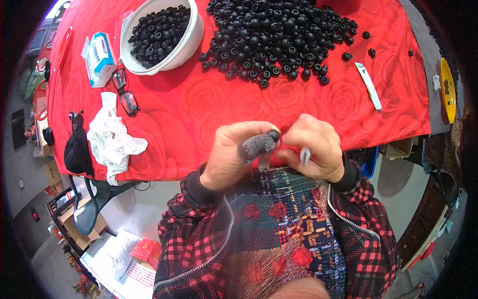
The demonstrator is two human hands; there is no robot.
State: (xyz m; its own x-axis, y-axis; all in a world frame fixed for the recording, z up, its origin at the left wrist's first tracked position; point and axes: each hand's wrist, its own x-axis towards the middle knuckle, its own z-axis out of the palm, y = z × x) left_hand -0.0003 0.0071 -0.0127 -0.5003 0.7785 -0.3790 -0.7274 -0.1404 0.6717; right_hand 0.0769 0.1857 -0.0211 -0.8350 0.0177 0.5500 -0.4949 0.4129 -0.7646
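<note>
Near the table's front edge my left hand (226, 152) pinches a small round black plastic piece (273, 134) between thumb and fingers. One of its fingers wears a grey fabric finger sleeve (256, 147). Just to the right, my right hand (318, 147) is closed around a slim tool whose pale metallic end (304, 156) sticks out below the fingers; its kind cannot be made out. The fingertips of this hand are slightly blurred beside the black piece. A big heap of similar black pieces (271, 37) lies at the far side.
A white bowl (195, 42) full of black pieces stands far left. Nearby are a tissue pack (101, 57), eyeglasses (128, 102), a white cloth (112, 137) and a black cloth item (78, 147). A white narrow packet (368, 85) and a yellow tray (449, 107) lie right.
</note>
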